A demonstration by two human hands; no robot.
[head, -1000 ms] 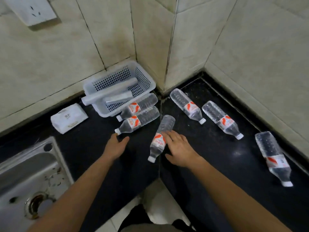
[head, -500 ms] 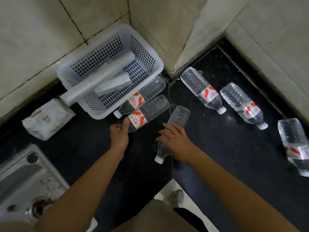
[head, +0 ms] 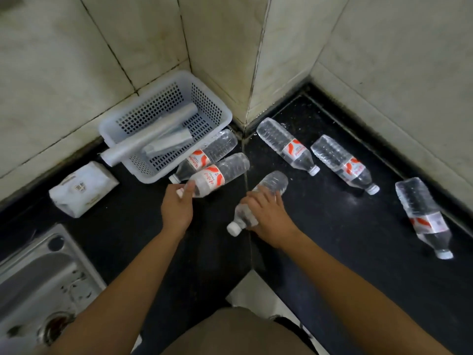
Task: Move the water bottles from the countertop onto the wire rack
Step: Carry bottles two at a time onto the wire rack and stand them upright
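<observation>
Gripping two bottles at once, the person leans over the inner corner of the black countertop [head: 332, 239]. The left hand [head: 176, 211] closes round the neck end of the left-hand bottle [head: 220, 174], thumb laid over its shoulder and the white cap tucked against the palm. This bottle lies on its side, base pointing toward the back corner. The right hand [head: 268, 216] curls its fingers over the middle of the right-hand bottle [head: 272, 181], which points its cap toward the front edge and its base toward the back; whether it rests on the surface or is just clear of it cannot be told.

Just behind the left-hand bottle and touching it along its length, the basket-side bottle [head: 212, 152] lies against the white perforated basket [head: 204, 106], which sits at the back edge beside the wall corner. Grey rolls [head: 153, 138] lie in the basket, the longer one poking over its left rim.

Three more bottles lie on their sides on the right stretch of the surface, caps toward the front: the corner bottle [head: 286, 146] nearest the back corner, the middle bottle [head: 343, 163] beside it but apart, and the far-right bottle [head: 422, 216] close to the back edge. A white tissue packet [head: 84, 188] lies left of the basket, and a steel sink [head: 38, 272] is set into the left end
</observation>
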